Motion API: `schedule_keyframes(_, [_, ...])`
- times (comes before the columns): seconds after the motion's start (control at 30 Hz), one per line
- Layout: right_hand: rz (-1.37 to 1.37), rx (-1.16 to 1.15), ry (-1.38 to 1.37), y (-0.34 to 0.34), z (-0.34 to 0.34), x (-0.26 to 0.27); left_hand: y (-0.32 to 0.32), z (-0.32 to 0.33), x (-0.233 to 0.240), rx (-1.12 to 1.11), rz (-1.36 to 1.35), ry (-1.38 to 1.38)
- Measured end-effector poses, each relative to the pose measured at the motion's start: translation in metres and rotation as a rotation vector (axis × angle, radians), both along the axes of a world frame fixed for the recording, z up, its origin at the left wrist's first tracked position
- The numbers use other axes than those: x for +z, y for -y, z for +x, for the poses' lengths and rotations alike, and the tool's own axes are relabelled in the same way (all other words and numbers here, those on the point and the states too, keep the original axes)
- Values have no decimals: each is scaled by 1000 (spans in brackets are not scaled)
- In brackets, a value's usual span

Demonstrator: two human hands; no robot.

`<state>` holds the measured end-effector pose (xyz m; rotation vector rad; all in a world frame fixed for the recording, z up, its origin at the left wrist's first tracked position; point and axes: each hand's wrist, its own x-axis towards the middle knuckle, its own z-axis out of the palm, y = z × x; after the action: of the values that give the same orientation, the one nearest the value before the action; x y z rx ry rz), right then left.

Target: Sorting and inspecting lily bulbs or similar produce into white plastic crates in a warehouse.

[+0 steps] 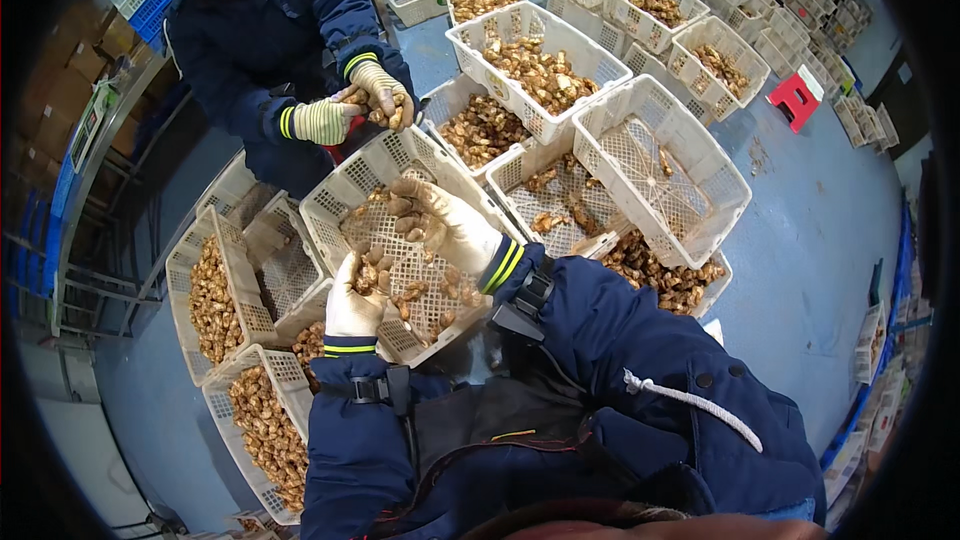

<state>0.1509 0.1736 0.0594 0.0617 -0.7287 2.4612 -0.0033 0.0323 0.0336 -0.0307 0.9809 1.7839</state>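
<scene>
My left hand (358, 292), in a white work glove with soiled fingertips, is closed around a knobbly brown root piece (367, 275), possibly ginger or a similar tuber. Up and to the right, my right hand (435, 221), gloved the same way, has curled fingers; whether it holds a piece I cannot tell. Both are over a white perforated plastic crate (330, 199), in which loose root pieces (412, 291) lie scattered on the bottom.
A co-worker (262, 52) across the crate holds root pieces in striped gloves. Crates of roots (536, 75) stand stacked ahead and right, with a nearly bare crate (660, 165) on top. More filled crates (217, 300) are at left. A red stool (795, 101) stands on the blue floor.
</scene>
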Motion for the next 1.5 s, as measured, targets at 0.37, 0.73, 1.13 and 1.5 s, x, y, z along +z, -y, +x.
schedule_keyframes(0.37, [67, 31, 87, 6, -6, -7, 4, 3, 8, -21, 9, -37])
schedule_keyframes(0.73, [-70, -56, -176, -4, 11, 5, 2, 1, 9, -46, 31, -14])
schedule_keyframes(1.13, [48, 59, -29, 6, 1, -8, 5, -1, 2, -25, 30, -33])
schedule_keyframes(1.5, [50, 75, -25, 3, -4, -4, 6, 1, 7, -41, 16, -53])
